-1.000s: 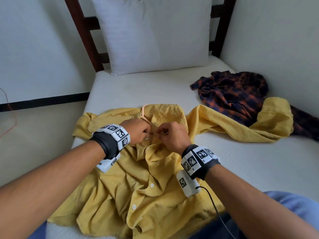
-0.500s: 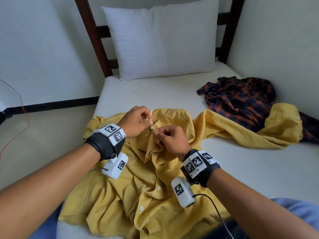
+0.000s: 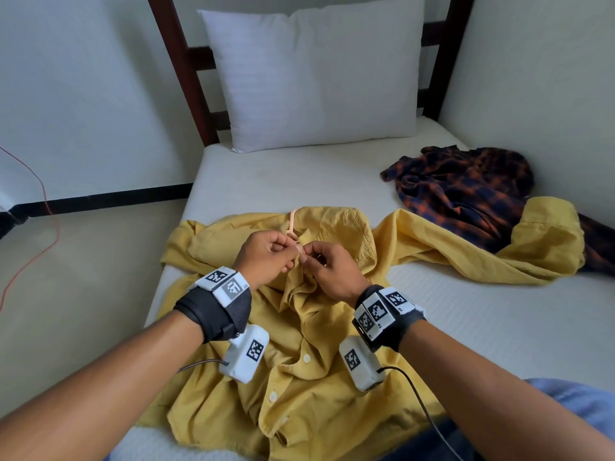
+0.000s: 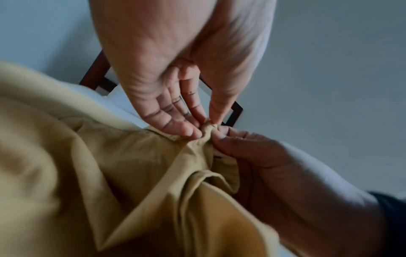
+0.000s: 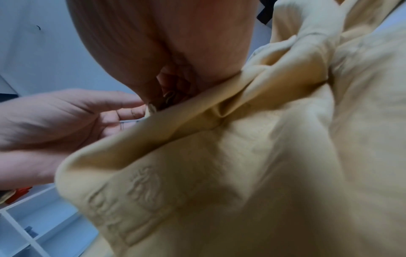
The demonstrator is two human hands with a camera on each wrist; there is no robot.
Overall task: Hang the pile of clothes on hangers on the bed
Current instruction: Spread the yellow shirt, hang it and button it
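A yellow button shirt [image 3: 316,377] lies front-up across the bed, one sleeve thrown out to the right. A pale pink hanger hook [image 3: 293,221] sticks out of its collar; the rest of the hanger is hidden inside the shirt. My left hand [image 3: 291,252] and right hand [image 3: 307,261] meet just below the collar, and each pinches the shirt's front edge. In the left wrist view the left fingertips [image 4: 197,132] and right fingers [image 4: 222,133] squeeze a small fold of the shirt [image 4: 110,173]. The right wrist view shows the shirt [image 5: 241,173] bunched under the right hand [image 5: 167,97].
A dark blue and orange plaid shirt [image 3: 466,194] lies crumpled at the right by the wall, partly under the yellow sleeve. A white pillow [image 3: 316,78] leans on the dark wooden headboard [image 3: 179,78]. An orange cable [image 3: 43,201] runs over the floor at the left.
Both hands have stayed together at the top of the shirt front, working the fabric with small finger moves. The shirt's neck has been drawn up slightly. The head view has shifted.
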